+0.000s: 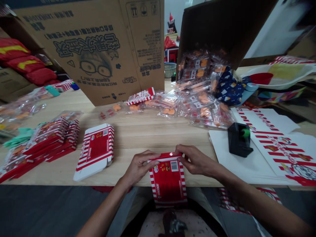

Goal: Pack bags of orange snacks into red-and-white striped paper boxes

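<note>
A red box with striped red-and-white edges (169, 182) is between my hands at the table's front edge, its barcode side facing up and its lower end over my lap. Thumb and fingers of my left hand (140, 166) pinch its upper left corner. At the upper right corner, my right hand (194, 159) grips the same box with curled fingers. Left of my hands, another striped box (96, 148) lies with a white flap sticking out at its near end. A black tape dispenser (239, 140) with a green core stands to the right.
Flat printed box sheets (283, 148) lie at the right. A heap of clear packets (199, 98) spills from an open carton (222, 26). Behind stands a large cardboard carton (98, 49). Filled red packs (46, 138) are stacked at the left beside a green glove (18, 137).
</note>
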`<state>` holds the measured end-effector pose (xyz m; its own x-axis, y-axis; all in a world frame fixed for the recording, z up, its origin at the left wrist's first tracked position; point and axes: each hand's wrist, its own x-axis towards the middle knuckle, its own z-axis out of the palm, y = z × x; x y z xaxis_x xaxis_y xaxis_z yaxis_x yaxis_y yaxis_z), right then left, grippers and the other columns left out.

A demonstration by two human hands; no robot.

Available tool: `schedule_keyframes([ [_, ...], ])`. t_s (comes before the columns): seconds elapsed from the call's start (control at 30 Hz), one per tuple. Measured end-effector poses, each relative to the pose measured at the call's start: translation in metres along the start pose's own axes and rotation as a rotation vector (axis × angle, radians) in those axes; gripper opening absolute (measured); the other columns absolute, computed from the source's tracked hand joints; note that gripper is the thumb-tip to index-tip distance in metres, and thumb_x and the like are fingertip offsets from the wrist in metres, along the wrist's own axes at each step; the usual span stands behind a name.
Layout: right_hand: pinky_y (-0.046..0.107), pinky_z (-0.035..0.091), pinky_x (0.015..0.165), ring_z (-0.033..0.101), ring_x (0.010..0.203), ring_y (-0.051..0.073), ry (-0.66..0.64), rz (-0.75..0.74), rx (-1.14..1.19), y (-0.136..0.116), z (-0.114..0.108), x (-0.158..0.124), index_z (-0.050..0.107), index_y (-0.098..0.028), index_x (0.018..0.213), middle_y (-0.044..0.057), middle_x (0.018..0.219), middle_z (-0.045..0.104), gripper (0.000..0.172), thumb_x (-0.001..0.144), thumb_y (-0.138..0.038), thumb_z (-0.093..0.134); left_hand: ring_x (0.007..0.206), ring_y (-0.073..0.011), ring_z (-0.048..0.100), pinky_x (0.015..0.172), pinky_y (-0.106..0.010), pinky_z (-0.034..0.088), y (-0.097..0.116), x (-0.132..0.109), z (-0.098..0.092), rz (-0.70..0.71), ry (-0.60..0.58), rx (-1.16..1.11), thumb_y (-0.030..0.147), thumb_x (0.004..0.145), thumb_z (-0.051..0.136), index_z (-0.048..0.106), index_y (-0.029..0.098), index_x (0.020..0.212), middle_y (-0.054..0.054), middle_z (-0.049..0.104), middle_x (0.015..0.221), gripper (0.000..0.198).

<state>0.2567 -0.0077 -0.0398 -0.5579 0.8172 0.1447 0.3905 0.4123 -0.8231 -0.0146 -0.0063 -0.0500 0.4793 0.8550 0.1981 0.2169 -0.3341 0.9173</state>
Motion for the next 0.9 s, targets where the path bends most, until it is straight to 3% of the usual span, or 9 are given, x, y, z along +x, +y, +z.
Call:
schedule_keyframes([
  [0.1,0.025,0.045,0.061,0.058,0.068,0.014,0.168,0.009,0.102,-0.016,0.001,0.005,0.061,-0.019,0.085,0.001,0.079,0.066,0.009,0.086,-0.012,0.056,0.091,-0.0184,0.074,0.077,-0.027,0.059,0.032,0.019,0.002,0.025,0.005,0.021,0.029,0.089,0.074,0.078,0.024,0.11,-0.008,0.078,0.103,0.022],
  [0.17,0.026,0.047,0.065,0.062,0.075,0.015,0.318,-0.045,0.155,-0.028,-0.01,0.008,0.064,-0.019,0.094,0.003,0.087,0.069,0.01,0.09,-0.016,0.056,0.088,-0.0171,0.075,0.075,-0.025,0.059,0.061,0.035,-0.002,0.139,0.036,0.139,0.024,0.089,0.073,0.078,0.026,0.11,-0.005,0.079,0.102,0.022],
  [0.27,0.029,0.051,0.072,0.066,0.091,0.018,0.629,-0.011,0.016,-0.025,-0.045,-0.004,0.063,-0.022,0.121,0.007,0.108,0.068,0.031,0.092,-0.018,0.053,0.094,-0.0163,0.074,0.084,-0.026,0.059,0.091,0.056,-0.016,0.407,0.273,0.435,0.017,0.088,0.073,0.077,0.033,0.112,0.001,0.079,0.107,0.028],
  [0.33,0.033,0.051,0.08,0.064,0.104,0.023,0.857,0.232,-0.191,-0.003,-0.073,-0.031,0.062,-0.021,0.124,0.011,0.119,0.066,0.038,0.088,-0.015,0.053,0.096,-0.0159,0.074,0.085,-0.026,0.059,0.092,0.067,-0.024,0.525,0.415,0.576,0.016,0.086,0.074,0.075,0.034,0.115,0.003,0.078,0.11,0.035],
  [0.4,0.037,0.05,0.087,0.06,0.116,0.028,1.039,0.619,-0.296,0.029,-0.096,-0.066,0.067,-0.018,0.109,0.015,0.121,0.065,0.028,0.083,-0.014,0.056,0.094,-0.0156,0.075,0.085,-0.025,0.06,0.08,0.076,-0.025,0.577,0.396,0.632,0.017,0.088,0.073,0.075,0.031,0.117,0.002,0.078,0.111,0.032],
  [0.47,0.034,0.051,0.078,0.063,0.109,0.029,1.091,0.929,-0.198,0.06,-0.109,-0.099,0.066,-0.015,0.096,0.017,0.106,0.069,0.015,0.082,-0.016,0.06,0.094,-0.0164,0.075,0.087,-0.026,0.06,0.063,0.084,-0.02,0.597,0.291,0.651,0.019,0.091,0.068,0.075,0.026,0.116,-0.002,0.078,0.11,0.027],
  [0.53,0.029,0.049,0.06,0.07,0.085,0.026,1.085,1.054,-0.063,0.083,-0.113,-0.122,0.063,-0.015,0.089,0.014,0.084,0.07,0.008,0.084,-0.021,0.06,0.094,-0.0181,0.076,0.089,-0.029,0.061,0.051,0.091,-0.013,0.612,0.232,0.667,0.021,0.093,0.066,0.075,0.024,0.115,-0.004,0.078,0.11,0.024],
  [0.63,0.024,0.042,0.045,0.07,0.059,0.02,1.086,1.064,0.105,0.097,-0.11,-0.134,0.06,-0.016,0.09,0.008,0.074,0.07,0.013,0.088,-0.029,0.057,0.095,-0.0198,0.076,0.088,-0.031,0.063,0.048,0.095,-0.003,0.616,0.207,0.68,0.025,0.094,0.065,0.075,0.025,0.116,-0.004,0.077,0.112,0.024],
  [0.9,0.021,0.046,0.041,0.072,0.058,0.019,1.092,0.97,0.411,0.097,-0.108,-0.125,0.064,-0.016,0.085,0.007,0.08,0.072,0.014,0.082,-0.029,0.068,0.093,-0.0199,0.076,0.09,-0.031,0.063,0.052,0.093,0.006,0.603,0.242,0.678,0.025,0.092,0.068,0.073,0.027,0.12,-0.003,0.077,0.113,0.028],
])
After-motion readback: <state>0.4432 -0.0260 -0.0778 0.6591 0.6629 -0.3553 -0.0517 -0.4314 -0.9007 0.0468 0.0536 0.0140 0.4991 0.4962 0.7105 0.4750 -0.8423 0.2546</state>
